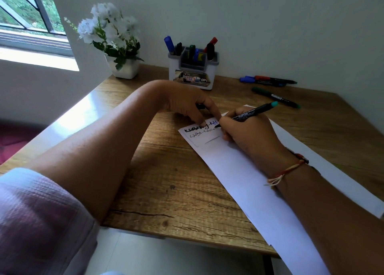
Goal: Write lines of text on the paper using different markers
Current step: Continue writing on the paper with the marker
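From the head camera I see my right hand (249, 133) wrapped around a black marker (254, 111) with a teal end. Its tip touches the paper (259, 181) at the right end of the top line, just beside some blue strokes. The paper lies slantwise on the wooden desk (166, 171), with its near end hanging over the edge. A thick black line and a thinner line below it are already written near the far end.

My left hand (187, 104) arches over the top left corner, fingertips (202, 125) pressing the sheet down. Something small and dark shows under the palm, perhaps a cap. I cannot tell whether the fingers hold it.

To do this stroke well, I judge that I should keep that left press firm, since the overhanging sheet could pivot. I would also rest the heel of my writing hand on the paper and move lightly so wet ink does not smear.

Spare markers stand in the holder (193, 73) at the back. Three more markers (270, 80) lie loose on the right.
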`<state>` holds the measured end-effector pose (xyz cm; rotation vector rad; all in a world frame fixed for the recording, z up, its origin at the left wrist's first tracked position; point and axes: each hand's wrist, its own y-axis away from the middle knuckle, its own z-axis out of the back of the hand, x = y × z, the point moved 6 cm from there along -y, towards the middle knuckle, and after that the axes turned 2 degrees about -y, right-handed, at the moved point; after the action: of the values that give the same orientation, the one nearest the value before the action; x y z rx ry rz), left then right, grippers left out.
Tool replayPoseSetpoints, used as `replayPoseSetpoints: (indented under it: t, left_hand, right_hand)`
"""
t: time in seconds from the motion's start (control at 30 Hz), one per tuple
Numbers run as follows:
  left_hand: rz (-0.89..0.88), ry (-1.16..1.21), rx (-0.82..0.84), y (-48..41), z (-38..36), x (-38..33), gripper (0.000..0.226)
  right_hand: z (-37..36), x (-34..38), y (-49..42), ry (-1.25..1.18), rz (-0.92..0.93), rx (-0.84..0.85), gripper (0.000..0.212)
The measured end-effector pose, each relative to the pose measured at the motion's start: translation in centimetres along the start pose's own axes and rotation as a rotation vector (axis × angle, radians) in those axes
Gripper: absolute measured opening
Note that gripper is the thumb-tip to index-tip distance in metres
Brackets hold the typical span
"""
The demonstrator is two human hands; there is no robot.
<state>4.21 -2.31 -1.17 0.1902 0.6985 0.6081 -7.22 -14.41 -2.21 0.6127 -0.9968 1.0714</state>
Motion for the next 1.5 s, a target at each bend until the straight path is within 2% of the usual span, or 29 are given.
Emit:
replayPoseSetpoints:
  t: [0.2, 0.37, 0.53, 0.7, 0.77, 0.87, 0.97, 1.17, 1.5]
  left_hand:
    - [-0.008, -0.013, -0.001, -0.1, 0.0, -0.1, 0.042]
    - [-0.01, -0.017, -0.012, -0.2, 0.0, 0.1, 0.042]
    - [0.005, -0.025, -0.011, -0.3, 0.1, 0.4, 0.042]
    - [0.003, -0.031, 0.001, -0.3, 0.0, 0.4, 0.045]
    - [0.0, -0.035, -0.002, -0.3, 0.1, 0.3, 0.047]
    - [-0.011, -0.038, 0.003, -0.2, 0.0, 0.2, 0.046]
    - [-0.026, -0.034, 0.009, -0.2, -0.1, 0.1, 0.043]
    - [-0.03, 0.012, 0.017, -0.1, -0.1, 0.0, 0.041]
    - [-0.057, 0.131, -0.037, -0.5, 0.1, 0.7, 0.053]
  right_hand:
    - [0.0, 0.1, -0.2, 0.048, 0.001, 0.008, 0.014]
    - [-0.5, 0.5, 0.3, 0.051, 0.07, 0.075, 0.013]
    - [0.2, 0.0, -0.4, 0.056, 0.015, -0.064, 0.012]
    - [0.1, -0.2, -0.5, 0.043, -0.004, -0.054, 0.013]
    - [0.2, -0.4, -0.5, -0.038, -0.069, -0.046, 0.015]
    - [0.3, -0.8, -0.4, -0.352, -0.246, -0.001, 0.02]
    - [0.7, -0.2, -0.7, -0.51, -0.35, 0.067, 0.015]
    - [2.2, 2.1, -2.6, -0.295, -0.012, 0.031, 0.019]
    - [1.5, 0.3, -3.7, -0.485, 0.025, 0.04, 0.022]
